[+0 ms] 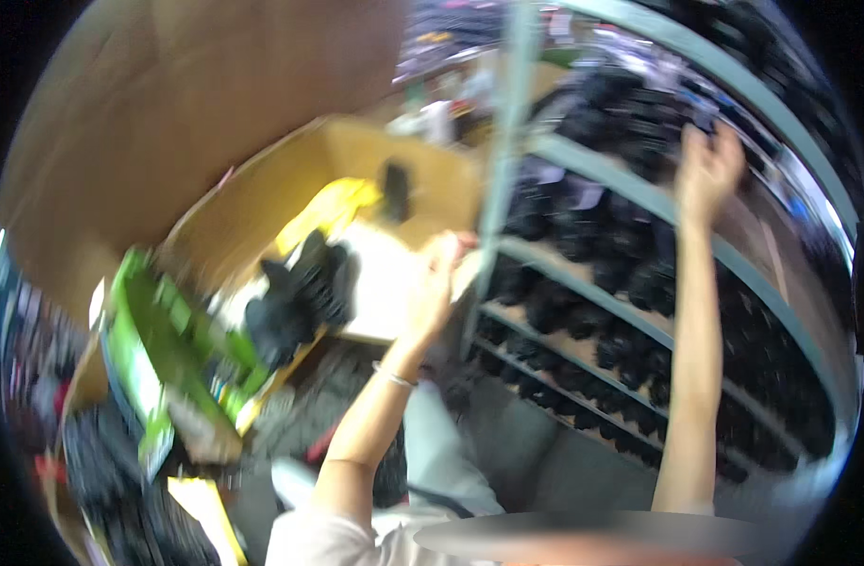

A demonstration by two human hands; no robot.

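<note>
- Green packaging [134, 330] lies well to the left of the rack [606, 170], crumpled and tilted beside a dark heap [101, 453]. Its slanted lie makes me think a careless brush could tip it.
- Brown and open, the carton [342, 146] stands just left of the rack. Inside it I make out something yellow [328, 212] and a white patch [380, 278], with a black bundle [304, 283] toward the side away from the rack.
- Bare, the left hand [438, 269] is over the carton's end nearest the rack. Its fingers look partly extended, but blur keeps me from telling whether they grasp anything. A hasty sideways swing could rap the knuckles on the rack's post [501, 179].
- Dark bundles [630, 108] crowd the rack's tiers, the top ones close by the right hand [707, 179]. Packed this tightly, one pulled roughly could drag its neighbours over the edge.
- Raised high, that right hand is at the rack's upper tier, fingers pointing inward; I cannot tell whether they have closed on a bundle. A weak pinch at such a stretch could let something drop.
</note>
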